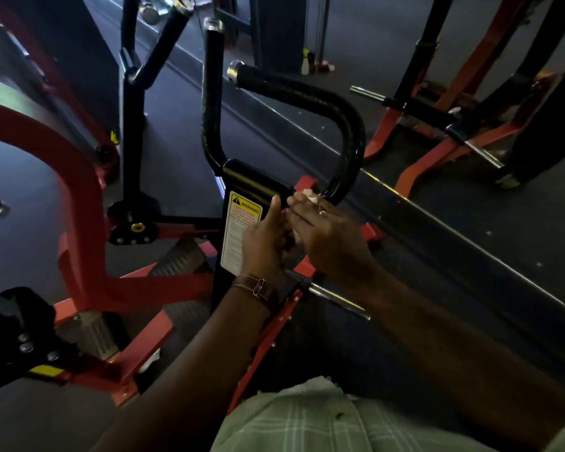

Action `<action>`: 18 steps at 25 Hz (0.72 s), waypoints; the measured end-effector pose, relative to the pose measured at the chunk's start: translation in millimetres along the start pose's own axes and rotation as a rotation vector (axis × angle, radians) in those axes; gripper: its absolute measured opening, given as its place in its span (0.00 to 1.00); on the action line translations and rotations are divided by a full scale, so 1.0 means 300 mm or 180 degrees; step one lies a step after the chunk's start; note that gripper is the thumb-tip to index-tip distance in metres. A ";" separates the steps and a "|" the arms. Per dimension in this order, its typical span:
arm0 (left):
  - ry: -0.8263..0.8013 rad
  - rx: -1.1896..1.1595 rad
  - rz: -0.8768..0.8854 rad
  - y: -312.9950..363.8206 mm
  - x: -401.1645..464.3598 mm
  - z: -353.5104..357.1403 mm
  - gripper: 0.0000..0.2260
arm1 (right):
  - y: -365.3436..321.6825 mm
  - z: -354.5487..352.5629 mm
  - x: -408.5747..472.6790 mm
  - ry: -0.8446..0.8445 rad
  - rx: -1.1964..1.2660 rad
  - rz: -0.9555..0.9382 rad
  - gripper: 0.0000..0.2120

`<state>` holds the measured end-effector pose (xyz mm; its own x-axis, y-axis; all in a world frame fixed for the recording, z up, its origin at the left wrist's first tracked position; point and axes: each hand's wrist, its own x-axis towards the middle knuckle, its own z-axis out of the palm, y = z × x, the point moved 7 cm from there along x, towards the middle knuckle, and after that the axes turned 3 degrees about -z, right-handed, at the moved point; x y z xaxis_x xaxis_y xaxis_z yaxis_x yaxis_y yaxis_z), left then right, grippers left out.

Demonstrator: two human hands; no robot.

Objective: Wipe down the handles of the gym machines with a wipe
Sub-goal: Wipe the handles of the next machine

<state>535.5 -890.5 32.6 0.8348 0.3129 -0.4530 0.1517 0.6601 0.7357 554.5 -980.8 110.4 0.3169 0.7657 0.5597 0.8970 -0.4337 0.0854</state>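
While my right hand (327, 233) pinches the wipe (310, 195) beside the black handle (349, 135), my left hand (265, 236) hovers alongside, fingers loosely curled.

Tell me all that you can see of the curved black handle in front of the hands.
The handle is a glossy black tube that rises from a black bracket, bends in a hook and ends in a padded-looking grip with a chrome cap, pointing left. A second, upright black grip rises from the bracket's other side. The right hand holds a white wipe at the tube's lower end; contact is hard to tell. The left hand is beside it, off the tube.
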 end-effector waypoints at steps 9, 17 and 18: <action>0.0618 0.3260 0.3412 0.207 -0.089 0.064 0.13 | 0.213 0.191 -0.159 0.0965 0.4827 0.4664 0.13; -0.0191 0.4039 0.3634 0.263 0.056 0.040 0.17 | 0.343 0.145 0.006 -0.1246 0.5463 0.3286 0.14; -0.0226 0.4008 0.3633 0.263 0.059 0.038 0.17 | 0.380 0.135 0.014 -0.1439 0.5260 0.3175 0.19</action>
<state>568.4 -840.7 88.4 0.8231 0.1577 0.5456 -0.2324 -0.7830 0.5769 670.7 -1007.8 89.0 0.6018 0.7322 -0.3190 -0.3381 -0.1283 -0.9323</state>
